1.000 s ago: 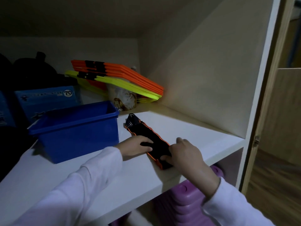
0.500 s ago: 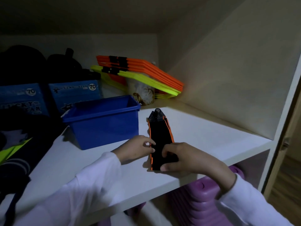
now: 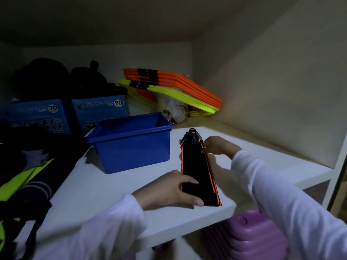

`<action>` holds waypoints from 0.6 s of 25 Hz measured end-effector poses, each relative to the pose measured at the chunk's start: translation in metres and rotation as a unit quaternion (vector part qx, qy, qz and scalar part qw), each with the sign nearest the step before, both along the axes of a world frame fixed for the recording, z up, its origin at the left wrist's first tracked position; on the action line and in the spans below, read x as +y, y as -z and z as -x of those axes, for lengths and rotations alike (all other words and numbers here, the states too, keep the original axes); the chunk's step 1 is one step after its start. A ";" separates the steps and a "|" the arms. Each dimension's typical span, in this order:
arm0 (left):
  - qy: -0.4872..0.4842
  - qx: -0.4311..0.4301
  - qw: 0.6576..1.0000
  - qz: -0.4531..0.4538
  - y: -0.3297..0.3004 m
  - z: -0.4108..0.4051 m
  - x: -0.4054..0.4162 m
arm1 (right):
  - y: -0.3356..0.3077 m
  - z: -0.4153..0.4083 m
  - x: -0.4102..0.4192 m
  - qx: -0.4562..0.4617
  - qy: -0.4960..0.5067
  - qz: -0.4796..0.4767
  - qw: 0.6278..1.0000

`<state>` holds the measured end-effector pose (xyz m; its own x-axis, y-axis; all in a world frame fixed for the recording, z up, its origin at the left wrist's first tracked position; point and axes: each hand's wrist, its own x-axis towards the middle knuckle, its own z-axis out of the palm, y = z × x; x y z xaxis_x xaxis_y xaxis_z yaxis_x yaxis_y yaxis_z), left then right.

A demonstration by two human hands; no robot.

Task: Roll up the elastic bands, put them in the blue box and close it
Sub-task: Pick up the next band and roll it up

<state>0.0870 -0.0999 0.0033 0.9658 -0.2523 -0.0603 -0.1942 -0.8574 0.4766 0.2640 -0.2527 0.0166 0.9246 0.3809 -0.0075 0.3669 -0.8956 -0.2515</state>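
A black elastic band with orange edges [image 3: 197, 166] lies flat and stretched out on the white shelf [image 3: 112, 194], its far end bunched. My left hand [image 3: 169, 190] rests on its near end, fingers laid across the fabric and thumb along the near edge. My right hand [image 3: 216, 146] pinches the band's right edge near the far end. The open blue box [image 3: 131, 145] stands just left of the band, with no lid in sight.
Orange and yellow flat hurdles [image 3: 178, 87] lean in the back corner over a pale bag [image 3: 174, 109]. Two blue cartons [image 3: 99, 111] and dark bags stand behind the box. Dark clothing [image 3: 28, 175] lies left. A purple case [image 3: 247, 233] sits below the shelf.
My right hand has moved from the band's near end up to its far right edge. My left hand now lies over the near end. The band lies straighter.
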 end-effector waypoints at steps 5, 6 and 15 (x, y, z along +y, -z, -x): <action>0.030 0.026 0.999 0.013 0.002 -0.008 0.006 | 0.028 -0.033 0.017 -0.003 -0.019 -0.010 1.000; 0.034 0.030 0.999 0.017 0.001 -0.010 0.008 | 0.033 -0.039 0.018 0.002 -0.018 -0.013 1.000; 0.056 0.117 0.989 0.070 -0.014 -0.022 0.017 | 0.039 -0.071 0.015 -0.018 0.048 -0.057 0.997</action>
